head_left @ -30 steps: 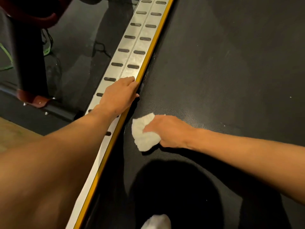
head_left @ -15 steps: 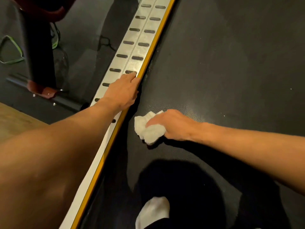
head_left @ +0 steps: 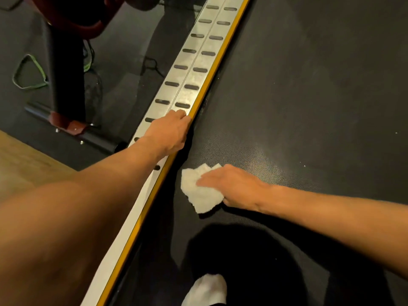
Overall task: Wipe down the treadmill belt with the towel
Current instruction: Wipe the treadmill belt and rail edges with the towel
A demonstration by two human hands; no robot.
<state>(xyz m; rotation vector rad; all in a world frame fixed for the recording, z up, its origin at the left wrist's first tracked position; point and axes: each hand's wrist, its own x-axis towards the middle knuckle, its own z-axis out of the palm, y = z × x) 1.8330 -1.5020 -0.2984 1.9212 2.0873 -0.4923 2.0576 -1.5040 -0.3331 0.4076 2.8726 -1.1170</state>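
The dark textured treadmill belt (head_left: 309,96) fills the right side of the head view. A small white towel (head_left: 199,193) lies flat on the belt near its left edge. My right hand (head_left: 234,186) presses down on the towel with fingers stretched over it. My left hand (head_left: 169,134) grips the silver side rail (head_left: 198,62) with its yellow edge strip, fingers curled over the inner edge beside the belt.
A black post with a red base (head_left: 66,85) stands on the dark floor to the left of the rail. A green band (head_left: 28,72) lies on the floor. Wooden flooring (head_left: 22,160) shows at the left. My white-socked foot (head_left: 205,290) is on the belt at the bottom.
The towel, bunched under my right hand half a second ago, now lies spread flat under stretched fingers. My left hand keeps its hold on the rail.
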